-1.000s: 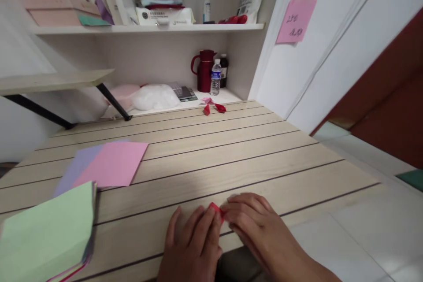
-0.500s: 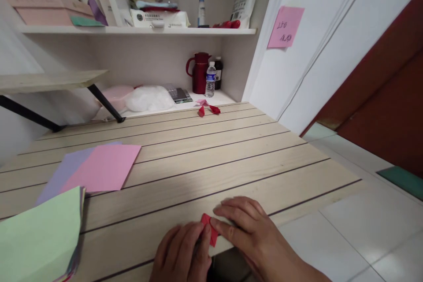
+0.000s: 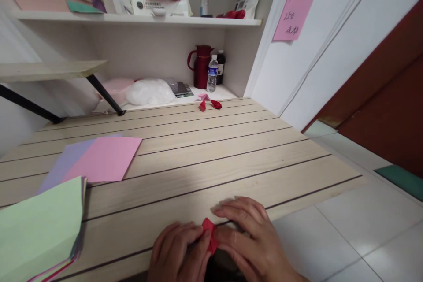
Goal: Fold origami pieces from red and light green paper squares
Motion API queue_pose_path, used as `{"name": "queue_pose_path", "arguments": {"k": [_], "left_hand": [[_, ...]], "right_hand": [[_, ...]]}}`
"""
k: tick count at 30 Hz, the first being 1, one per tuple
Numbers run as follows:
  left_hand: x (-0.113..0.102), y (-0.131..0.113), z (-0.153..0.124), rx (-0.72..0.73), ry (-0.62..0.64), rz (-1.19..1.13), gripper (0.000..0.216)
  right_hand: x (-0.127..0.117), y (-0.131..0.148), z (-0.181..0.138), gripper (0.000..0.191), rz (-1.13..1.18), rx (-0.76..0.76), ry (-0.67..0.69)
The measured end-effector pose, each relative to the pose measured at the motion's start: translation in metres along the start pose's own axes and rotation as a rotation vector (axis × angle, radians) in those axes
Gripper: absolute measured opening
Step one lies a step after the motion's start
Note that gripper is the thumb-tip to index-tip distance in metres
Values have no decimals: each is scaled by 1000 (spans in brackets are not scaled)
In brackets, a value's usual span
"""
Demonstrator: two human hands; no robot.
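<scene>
A small folded piece of red paper (image 3: 209,228) is held between both hands at the table's near edge. My left hand (image 3: 181,249) pinches its left side, with the thumb lying over the front of it. On the other side, my right hand (image 3: 249,235) grips the paper with thumb and index finger, while its other fingers stretch out above the tabletop. The hands cover part of the paper's lower half.
At the left lie a stack of green-topped paper (image 3: 42,224) and pink (image 3: 109,158) and purple sheets (image 3: 62,163). Small red folded pieces (image 3: 216,104) rest at the table's back. Behind stand a dark red jug (image 3: 201,68) and a water bottle (image 3: 212,75). A black-legged raised shelf (image 3: 49,70) stands left.
The red paper has gone from lying pressed on the tabletop to being held up at the edge. My right thumb and index finger have closed on its right side.
</scene>
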State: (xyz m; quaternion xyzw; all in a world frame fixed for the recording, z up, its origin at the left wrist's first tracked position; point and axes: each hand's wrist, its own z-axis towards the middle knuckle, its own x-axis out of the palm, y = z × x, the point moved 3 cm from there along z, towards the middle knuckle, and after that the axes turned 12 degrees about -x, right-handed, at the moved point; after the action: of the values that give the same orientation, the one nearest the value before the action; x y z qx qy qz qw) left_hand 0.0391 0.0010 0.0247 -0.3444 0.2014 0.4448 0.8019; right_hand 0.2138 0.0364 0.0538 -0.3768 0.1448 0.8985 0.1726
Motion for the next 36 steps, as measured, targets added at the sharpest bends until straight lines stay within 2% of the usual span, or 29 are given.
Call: {"name": "queue_pose_path", "arguments": {"k": [4,8,12,17,21,23,27,36], "left_hand": [[-5,4,6,-31,49,-44,23],[-11,8,11,-23,111,-44,9],[-11,9,12,-190,111,-92,10],[-6,6,14,-363,210,-50,19],[-7,5,19,-428,277,-29,19],[-8,4,22,-439,292,-4,18],[-8,1,25,-427,299,73,18],[-9,-13,33,-378,335,261,17]], "right_hand": [[3,1,-2,14,36,42,4],[5,1,-2,11,97,127,16],[3,2,0,12,132,197,11],[2,3,3,14,139,250,70],[1,5,9,15,153,320,-8],[2,5,13,13,166,369,-24],[5,5,18,11,139,424,34],[13,5,16,9,78,414,83]]}}
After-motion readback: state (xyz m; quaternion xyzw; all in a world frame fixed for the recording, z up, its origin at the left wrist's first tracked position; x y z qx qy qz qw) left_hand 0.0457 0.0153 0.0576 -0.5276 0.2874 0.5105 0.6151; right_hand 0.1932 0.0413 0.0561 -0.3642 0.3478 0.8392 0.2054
